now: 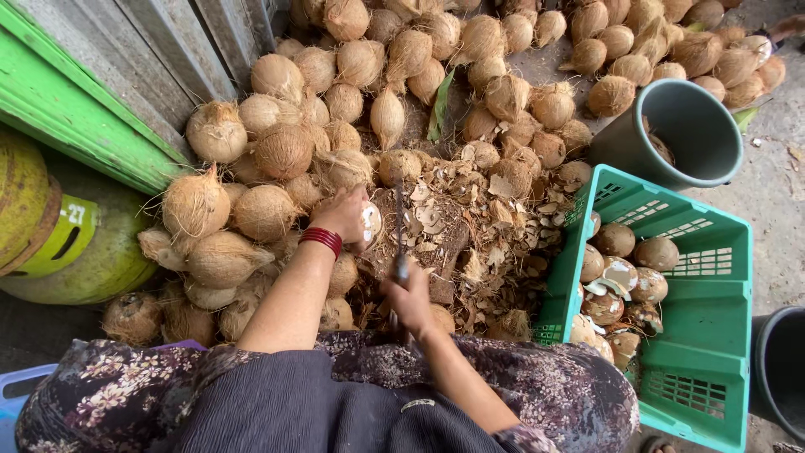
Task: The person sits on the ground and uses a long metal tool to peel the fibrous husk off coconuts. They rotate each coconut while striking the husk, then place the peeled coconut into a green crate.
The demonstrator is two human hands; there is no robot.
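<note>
- Head view: right hand (408,295) was closed around the handle of a knife (399,231), blade pointing away from the body.
- Left hand (344,212), red bangles (322,240) at the wrist, gripped a partly shelled coconut (370,225) just left of the blade.
- Shell fragments (470,222) lay beyond; green crate (713,335) at right held shelled coconuts.
- Husked coconut pile (335,92) and grey bucket (688,126) sat farthest.

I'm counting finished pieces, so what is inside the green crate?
The green crate holds about ten shelled coconuts, brown and patchy white, bunched at its left end. Any lying beneath them are covered.
</note>
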